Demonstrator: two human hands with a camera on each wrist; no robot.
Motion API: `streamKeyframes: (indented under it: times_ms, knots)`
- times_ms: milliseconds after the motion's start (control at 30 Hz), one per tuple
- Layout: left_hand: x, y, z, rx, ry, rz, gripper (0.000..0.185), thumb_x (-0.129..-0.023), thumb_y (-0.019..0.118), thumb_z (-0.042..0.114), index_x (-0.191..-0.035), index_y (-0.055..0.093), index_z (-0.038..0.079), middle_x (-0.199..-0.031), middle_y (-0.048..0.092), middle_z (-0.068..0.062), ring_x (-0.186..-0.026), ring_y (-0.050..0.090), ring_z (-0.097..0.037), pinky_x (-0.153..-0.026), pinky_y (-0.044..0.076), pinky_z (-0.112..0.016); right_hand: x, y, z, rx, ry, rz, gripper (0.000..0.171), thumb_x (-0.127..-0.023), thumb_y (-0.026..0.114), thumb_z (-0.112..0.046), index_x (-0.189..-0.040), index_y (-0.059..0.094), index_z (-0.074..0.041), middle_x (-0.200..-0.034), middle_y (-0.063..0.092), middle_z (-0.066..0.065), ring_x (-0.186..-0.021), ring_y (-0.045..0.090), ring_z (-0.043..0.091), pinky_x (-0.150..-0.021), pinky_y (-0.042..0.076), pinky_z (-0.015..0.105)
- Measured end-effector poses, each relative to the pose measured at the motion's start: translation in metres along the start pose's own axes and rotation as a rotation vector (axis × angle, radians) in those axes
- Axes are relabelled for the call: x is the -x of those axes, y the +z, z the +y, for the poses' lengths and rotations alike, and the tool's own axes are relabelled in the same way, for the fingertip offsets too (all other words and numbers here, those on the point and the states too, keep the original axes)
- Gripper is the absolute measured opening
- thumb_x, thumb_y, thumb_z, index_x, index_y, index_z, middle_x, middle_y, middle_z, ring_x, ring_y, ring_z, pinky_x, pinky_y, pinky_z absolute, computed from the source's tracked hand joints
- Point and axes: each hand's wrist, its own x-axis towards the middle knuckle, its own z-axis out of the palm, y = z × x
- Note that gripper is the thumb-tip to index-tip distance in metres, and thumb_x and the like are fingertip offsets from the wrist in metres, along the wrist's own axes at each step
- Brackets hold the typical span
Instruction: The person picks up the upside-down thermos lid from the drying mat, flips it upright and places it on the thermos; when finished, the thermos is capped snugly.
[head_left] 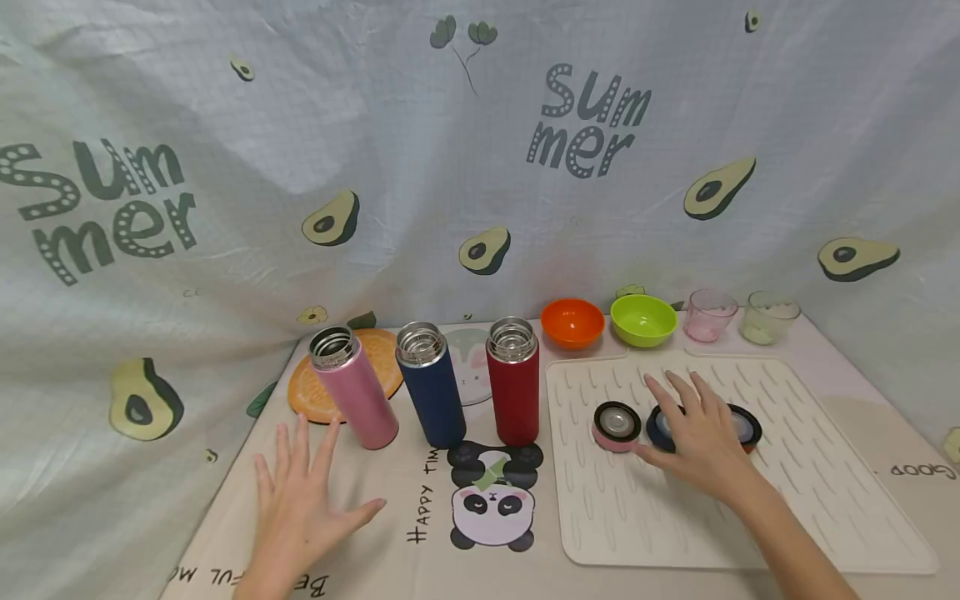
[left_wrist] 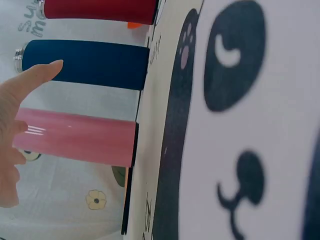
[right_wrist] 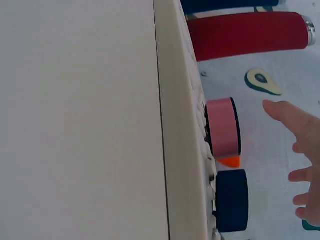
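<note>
Three lidless flasks stand in a row on the table: pink (head_left: pixel 354 389), navy (head_left: pixel 432 385) and red (head_left: pixel 513 382). On the white ribbed mat (head_left: pixel 795 467) lie a pink lid (head_left: pixel 617 425), a navy lid (head_left: pixel 658 427) and a red-rimmed lid (head_left: pixel 748 425). My right hand (head_left: pixel 686 417) is open with spread fingers over the navy lid and hides most of it. In the right wrist view its fingers (right_wrist: pixel 300 150) stay clear of the pink lid (right_wrist: pixel 222 127) and navy lid (right_wrist: pixel 231 200). My left hand (head_left: pixel 303 479) is open, palm down, just in front of the pink flask (left_wrist: pixel 75 136).
An orange bowl (head_left: pixel 572 322), a green bowl (head_left: pixel 642 319), a pink cup (head_left: pixel 708 315) and a pale cup (head_left: pixel 767 317) line the back edge. An orange-slice mat (head_left: pixel 302 393) lies behind the pink flask. A printed cloth hangs behind the table.
</note>
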Motion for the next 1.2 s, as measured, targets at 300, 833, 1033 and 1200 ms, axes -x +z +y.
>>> streamKeyframes:
  times_ms: [300,833,1033,1200]
  knots:
    - [0.003,0.001,0.016,0.087,0.111,0.121,0.099,-0.054,0.08,0.052,-0.135,0.043,0.009,-0.143,0.027,-0.025,-0.136,0.009,-0.037,-0.104,0.0,-0.06,-0.011,0.019,-0.005,-0.049,-0.02,-0.118,0.082,-0.071,0.074,-0.042,-0.135,0.04,-0.005,-0.128,0.042,0.024,-0.121,0.03,0.047,-0.093,0.025,0.063]
    - [0.005,0.002,0.04,0.246,0.261,0.217,0.072,-0.065,0.075,0.046,-0.125,0.055,0.011,-0.131,0.049,-0.012,-0.124,0.039,-0.036,-0.101,0.026,-0.056,-0.023,0.039,-0.009,0.0,-0.047,-0.159,0.069,-0.072,0.073,-0.044,-0.12,0.053,0.002,-0.108,0.057,0.016,-0.106,0.049,0.034,-0.094,0.031,0.055]
    - [0.006,0.007,0.049,0.308,0.268,0.186,0.066,-0.062,0.08,0.036,-0.119,0.058,0.011,-0.122,0.056,-0.007,-0.116,0.048,-0.028,-0.09,0.039,-0.051,-0.025,0.041,-0.016,-0.036,-0.072,-0.091,0.068,-0.067,0.076,-0.044,-0.115,0.057,0.001,-0.105,0.059,0.014,-0.103,0.051,0.033,-0.091,0.034,0.053]
    - [0.005,0.013,0.062,0.342,0.219,0.117,0.059,-0.063,0.081,0.033,-0.115,0.061,0.016,-0.112,0.061,0.004,-0.105,0.055,-0.015,-0.085,0.046,-0.04,-0.027,0.036,-0.032,-0.056,-0.117,-0.044,0.068,-0.064,0.078,-0.043,-0.113,0.057,0.0,-0.102,0.059,0.012,-0.1,0.052,0.031,-0.089,0.037,0.05]
